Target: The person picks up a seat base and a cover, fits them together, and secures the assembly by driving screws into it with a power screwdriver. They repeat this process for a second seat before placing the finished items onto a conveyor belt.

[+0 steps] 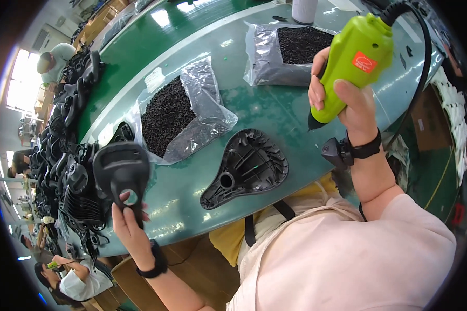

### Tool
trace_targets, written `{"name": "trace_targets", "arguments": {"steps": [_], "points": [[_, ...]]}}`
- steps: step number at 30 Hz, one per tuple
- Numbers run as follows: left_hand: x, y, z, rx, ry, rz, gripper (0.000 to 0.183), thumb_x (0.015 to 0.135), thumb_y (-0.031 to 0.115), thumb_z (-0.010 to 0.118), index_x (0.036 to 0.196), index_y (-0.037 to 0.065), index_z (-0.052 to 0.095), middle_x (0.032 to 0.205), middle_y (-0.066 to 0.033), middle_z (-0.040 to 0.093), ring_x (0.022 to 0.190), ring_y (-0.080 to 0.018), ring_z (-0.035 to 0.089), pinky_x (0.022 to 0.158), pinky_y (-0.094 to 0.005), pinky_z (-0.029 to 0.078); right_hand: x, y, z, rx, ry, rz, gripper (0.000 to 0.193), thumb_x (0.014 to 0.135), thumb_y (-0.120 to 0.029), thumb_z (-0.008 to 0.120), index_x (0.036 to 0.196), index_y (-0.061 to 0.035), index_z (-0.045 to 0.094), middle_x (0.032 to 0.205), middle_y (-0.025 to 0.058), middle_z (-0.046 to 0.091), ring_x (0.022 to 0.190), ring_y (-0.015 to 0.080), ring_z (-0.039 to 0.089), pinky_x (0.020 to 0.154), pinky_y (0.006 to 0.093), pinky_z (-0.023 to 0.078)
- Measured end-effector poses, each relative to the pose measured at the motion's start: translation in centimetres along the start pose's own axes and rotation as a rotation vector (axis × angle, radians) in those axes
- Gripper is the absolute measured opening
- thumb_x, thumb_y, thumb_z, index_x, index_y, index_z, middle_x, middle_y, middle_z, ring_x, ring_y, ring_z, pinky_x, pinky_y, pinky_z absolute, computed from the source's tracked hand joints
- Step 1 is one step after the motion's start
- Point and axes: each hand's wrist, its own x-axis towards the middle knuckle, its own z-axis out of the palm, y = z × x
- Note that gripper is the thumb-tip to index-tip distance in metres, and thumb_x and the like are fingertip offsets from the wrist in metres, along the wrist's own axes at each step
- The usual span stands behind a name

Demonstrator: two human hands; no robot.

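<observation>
- Head view, left side: we see the left hand [131, 224] closed about the narrow stem of a black moulded plastic saddle-shaped shell [122, 171], raised just above the near edge of the green worktable [275, 111]. The grip sits low on the stem, so we judge the wide end could swing or slip free.
- Head view, right side: the right hand [342, 96] wraps the lime-green corded electric screwdriver [354, 59], fingers curled round its body, the dark tip pointing down, clear of the table. Its black cable [423, 46] arcs off to the right; we judge it could snag and pull the tip off line.
- Head view, centre: a second black plastic saddle base [248, 167] lies ribbed side up on the table, between the two hands and touched by neither. Nothing clamps it, so a driven tip might push it sideways.
- Head view, behind: two clear plastic bags of small black screws [179, 114] [290, 52] lie open. A sweep of the cable or a forearm could spill them.
- Head view, far left: a pile of black plastic parts [70, 171] crowds the table edge beside the left hand; a knock could send pieces over.
</observation>
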Motion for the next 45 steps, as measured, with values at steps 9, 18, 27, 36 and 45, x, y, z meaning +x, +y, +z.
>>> {"name": "trace_targets", "arguments": {"steps": [9,18,27,36,45], "points": [[-1.8,4.9,10.6,-0.223,-0.578,-0.387,0.063,0.085,-0.001,0.054,0.145,0.009,0.036,0.065,-0.0026,0.058,0.047,-0.0067,0.048,0.041,-0.0203,0.037,0.0,0.3,1.1,-0.033,0.000,-0.027,0.064,0.077,-0.049,0.076,0.106,0.0015,0.049,0.070,0.0052,0.057,0.058,0.0132,0.057,0.058,0.0261,0.047],[-2.2,5.8,12.1,0.710,-0.443,0.010,0.063,0.080,0.032,0.078,0.130,0.007,0.048,0.065,-0.0057,0.054,0.057,-0.0210,0.054,0.057,-0.0340,0.046,0.1,1.3,-1.1,0.087,-0.066,-0.130,0.037,0.084,-0.025,0.071,0.106,0.0017,0.057,0.084,0.0088,0.061,0.058,0.0139,0.057,0.054,0.0263,0.048],[-2.6,6.5,13.4,0.485,-0.297,0.472,0.076,0.075,0.040,0.078,0.135,0.003,0.050,0.133,-0.0174,0.052,0.122,-0.0356,0.046,0.102,-0.0457,0.038,0.9,-1.1,-0.1,0.141,-0.121,0.288,0.032,0.085,-0.027,0.069,0.098,0.0006,0.057,0.069,0.0076,0.060,0.054,0.0149,0.058,0.051,0.0267,0.047],[-1.4,4.9,15.0,0.246,-0.464,0.394,0.064,0.069,0.015,0.081,0.128,0.003,0.059,0.131,-0.0153,0.058,0.120,-0.0339,0.053,0.103,-0.0408,0.042,-1.4,4.5,-1.5,0.121,-0.259,0.853,0.038,0.081,-0.030,0.076,0.095,-0.0009,0.056,0.072,0.0087,0.061,0.057,0.0172,0.062,0.053,0.0291,0.051],[-0.2,6.0,14.7,0.226,-0.571,0.334,0.064,0.069,0.011,0.080,0.128,0.002,0.056,0.139,-0.0195,0.053,0.124,-0.0345,0.053,0.104,-0.0404,0.042,-2.4,5.7,0.2,-0.025,-0.384,1.002,0.056,0.080,-0.034,0.078,0.116,-0.0025,0.048,0.080,0.0060,0.058,0.064,0.0148,0.060,0.055,0.0287,0.051]]}}
